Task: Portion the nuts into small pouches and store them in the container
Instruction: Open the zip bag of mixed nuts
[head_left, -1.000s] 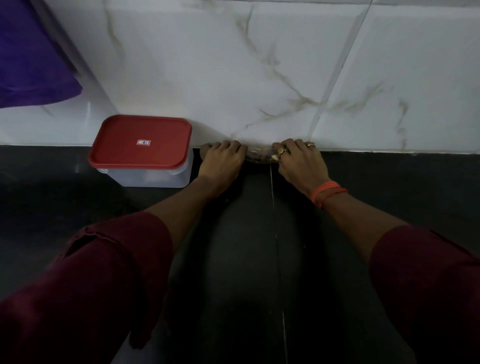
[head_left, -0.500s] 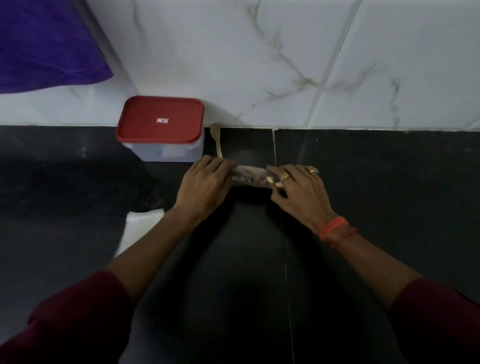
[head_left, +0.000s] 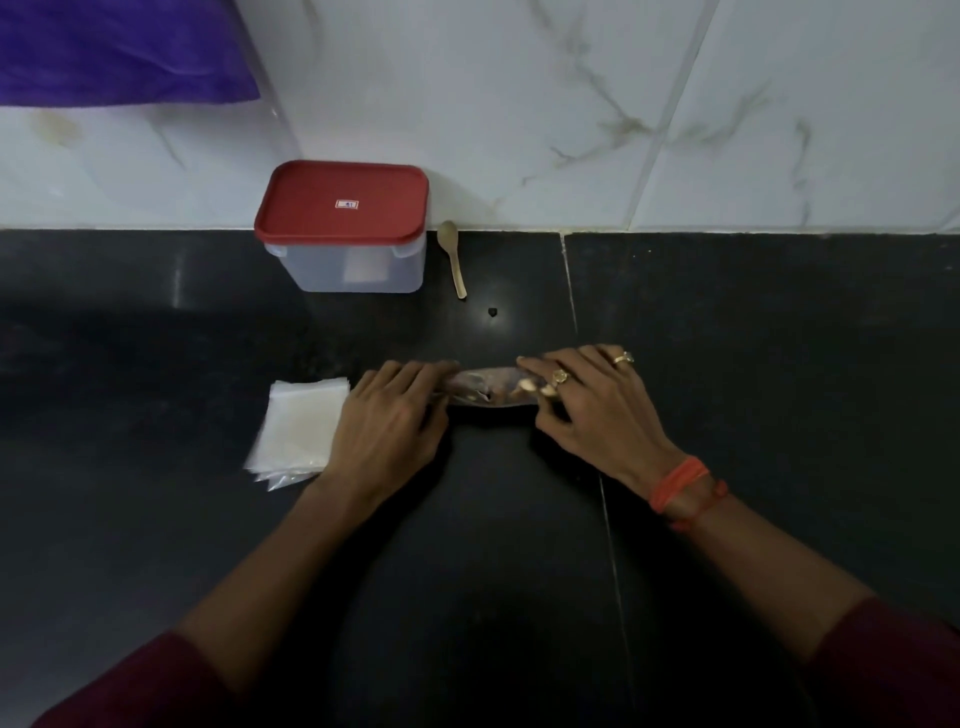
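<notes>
Black worktop (head_left: 753, 364), white marble-look tiles behind its far edge. Container (head_left: 353, 265) at the far edge, left of middle: clear box with its red lid (head_left: 343, 202) on. Contents can't be told through the cloudy wall.

Left hand (head_left: 389, 421) and right hand (head_left: 597, 410) sit mid-worktop, one on each end of the nut bag (head_left: 488, 387). Both have their fingers curled over the top, the right thumb tucks in on the near side, and the left thumb is hidden. It reads as a grip at both ends.

The pouch stack (head_left: 301, 426) lies flat and empty-looking, just left of the left hand and touching or nearly so.

The nut bag is clear and lies on the worktop between the hands, long axis left-right, parallel to the far edge. Pale and brown nuts show inside, bunched toward the right end. Mouth side not clear.

Judgement: opening the bag comes next. The left hand is nearer the pouches, so it should fetch one.

The small spoon (head_left: 454, 260) is just right of the container, handle pointing to the near edge. A dark speck (head_left: 492, 312) lies loose between spoon and bag.
</notes>
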